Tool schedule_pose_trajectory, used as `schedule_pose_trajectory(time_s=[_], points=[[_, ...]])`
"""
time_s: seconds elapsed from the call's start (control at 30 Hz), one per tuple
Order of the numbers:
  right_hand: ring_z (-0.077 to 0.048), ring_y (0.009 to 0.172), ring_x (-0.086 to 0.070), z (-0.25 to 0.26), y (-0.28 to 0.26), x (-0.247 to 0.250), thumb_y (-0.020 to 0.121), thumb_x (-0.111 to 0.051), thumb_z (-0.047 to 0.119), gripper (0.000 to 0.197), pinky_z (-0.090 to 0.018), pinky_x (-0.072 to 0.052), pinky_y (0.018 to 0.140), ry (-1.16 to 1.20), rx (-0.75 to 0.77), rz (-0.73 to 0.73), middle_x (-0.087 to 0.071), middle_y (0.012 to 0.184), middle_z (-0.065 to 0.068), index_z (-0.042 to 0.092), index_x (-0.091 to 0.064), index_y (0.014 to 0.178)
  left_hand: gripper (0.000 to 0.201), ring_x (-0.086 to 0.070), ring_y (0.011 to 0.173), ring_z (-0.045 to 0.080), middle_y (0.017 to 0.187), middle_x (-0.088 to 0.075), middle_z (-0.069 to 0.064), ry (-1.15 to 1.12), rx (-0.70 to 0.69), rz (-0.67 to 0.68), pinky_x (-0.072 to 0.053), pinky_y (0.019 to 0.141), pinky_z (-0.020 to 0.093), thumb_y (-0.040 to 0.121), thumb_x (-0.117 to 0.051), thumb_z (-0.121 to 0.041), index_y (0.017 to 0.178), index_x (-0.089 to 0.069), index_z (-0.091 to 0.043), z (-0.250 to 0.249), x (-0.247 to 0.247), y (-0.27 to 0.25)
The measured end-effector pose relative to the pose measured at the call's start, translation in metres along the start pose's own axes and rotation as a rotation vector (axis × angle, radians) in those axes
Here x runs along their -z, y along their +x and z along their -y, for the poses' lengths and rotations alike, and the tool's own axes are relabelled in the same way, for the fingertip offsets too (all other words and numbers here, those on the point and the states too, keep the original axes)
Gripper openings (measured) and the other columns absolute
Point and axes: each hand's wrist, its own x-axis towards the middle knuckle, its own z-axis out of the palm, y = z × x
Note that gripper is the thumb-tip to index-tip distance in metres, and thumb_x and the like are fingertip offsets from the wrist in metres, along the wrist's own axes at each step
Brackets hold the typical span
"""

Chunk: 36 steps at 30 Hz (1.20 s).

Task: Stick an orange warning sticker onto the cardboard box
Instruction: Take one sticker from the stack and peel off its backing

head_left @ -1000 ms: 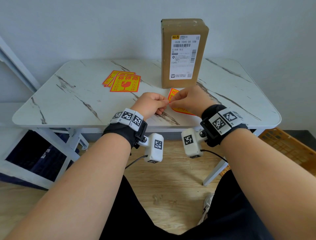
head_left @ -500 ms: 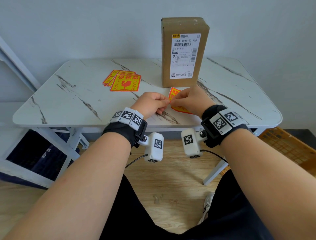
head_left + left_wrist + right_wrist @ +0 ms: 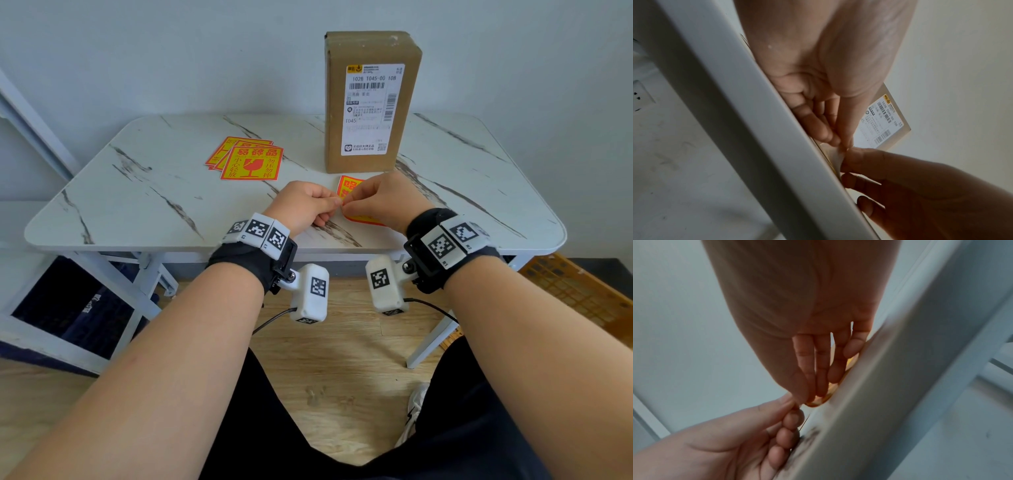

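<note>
Marble table [image 3: 171, 205] | both hands – left [image 3: 303, 205], right [image 3: 383, 202] – still pinching orange sticker [image 3: 347, 186] | cardboard box [image 3: 371, 102] unmoved

The head view looks down and forward over the bench [image 3: 171, 205]; both wrist views sit low at its near edge, close behind each hand, sharing the meeting fingertips.

Left hand [image 3: 306, 207]: fingers curled, thumb and forefinger tips pinched, knuckles up. Right hand [image 3: 383, 202]: likewise curled, fingertips meeting the left's. Both bare forearms extended forward, wrists banded.
</note>
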Motion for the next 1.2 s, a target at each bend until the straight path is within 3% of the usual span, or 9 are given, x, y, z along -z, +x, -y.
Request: schedule_pose_trajectory(time_s=[0.17,0.3,0.53,0.63,0.77,0.9,1.2], points=[[-0.007,0.070,-0.056,0.001,0.000,-0.006,0.079,-0.071,0.015,0.011,-0.013,-0.042,0.058,-0.027,0.001,-0.034,-0.065,0.071,0.005,0.013,-0.079,0.086,0.024,-0.053,0.060,0.009,0.067,-0.059,-0.001,0.030,0.003,0.020,-0.047,0.063,0.019,0.093,-0.060,-0.018,0.107,-0.070,-0.002,-0.002,0.002,0.000],[0.000,0.061,-0.050,0.000,0.001,-0.008,0.080,-0.069,0.016,0.012,-0.013,-0.037,0.054,-0.038,-0.017,-0.049,-0.060,0.065,0.011,0.014,-0.078,0.087,0.023,-0.053,0.059,0.009,0.067,-0.058,-0.001,0.038,0.013,0.014,-0.047,0.062,0.019,0.093,-0.058,-0.017,0.108,-0.069,-0.002,-0.002,0.001,-0.001],[-0.001,0.061,-0.050,-0.003,0.002,-0.007,0.081,-0.070,0.019,0.014,-0.013,-0.038,0.054,0.000,-0.034,-0.051,-0.063,0.071,0.004,0.011,-0.078,0.088,0.023,-0.057,0.061,0.009,0.071,-0.063,-0.001,0.030,0.019,-0.001,-0.050,0.068,0.022,0.092,-0.060,-0.018,0.108,-0.070,-0.004,-0.002,0.003,-0.002],[-0.005,0.067,-0.054,-0.004,0.002,-0.006,0.081,-0.072,0.022,0.015,-0.015,-0.041,0.057,0.019,-0.040,-0.052,-0.066,0.077,0.001,0.011,-0.079,0.089,0.020,-0.058,0.061,0.009,0.073,-0.064,0.001,0.026,0.014,-0.018,-0.051,0.067,0.019,0.090,-0.063,-0.018,0.104,-0.071,-0.006,-0.004,0.004,-0.005],[0.000,0.065,-0.053,-0.006,0.001,-0.003,0.081,-0.074,0.026,0.015,-0.014,-0.040,0.059,0.034,-0.036,-0.042,-0.065,0.074,0.006,0.014,-0.079,0.089,0.020,-0.059,0.060,0.009,0.075,-0.066,0.005,0.002,0.022,-0.042,-0.051,0.063,0.016,0.087,-0.067,-0.019,0.100,-0.073,-0.005,-0.006,0.002,-0.007],[-0.001,0.069,-0.053,-0.006,0.000,-0.002,0.081,-0.074,0.026,0.014,-0.013,-0.041,0.061,0.034,-0.019,-0.036,-0.067,0.079,0.004,0.015,-0.079,0.089,0.016,-0.058,0.059,0.012,0.069,-0.065,0.005,-0.016,0.051,-0.057,-0.051,0.063,0.020,0.083,-0.068,-0.017,0.092,-0.074,-0.005,-0.010,0.001,-0.008],[-0.002,0.071,-0.056,-0.004,-0.001,-0.003,0.080,-0.076,0.023,0.013,-0.014,-0.042,0.063,0.052,-0.015,-0.031,-0.069,0.082,0.003,0.015,-0.080,0.090,0.010,-0.055,0.053,0.009,0.061,-0.061,0.000,0.020,0.085,-0.095,-0.047,0.050,0.012,0.081,-0.066,-0.015,0.082,-0.073,-0.009,-0.014,-0.003,-0.008]])
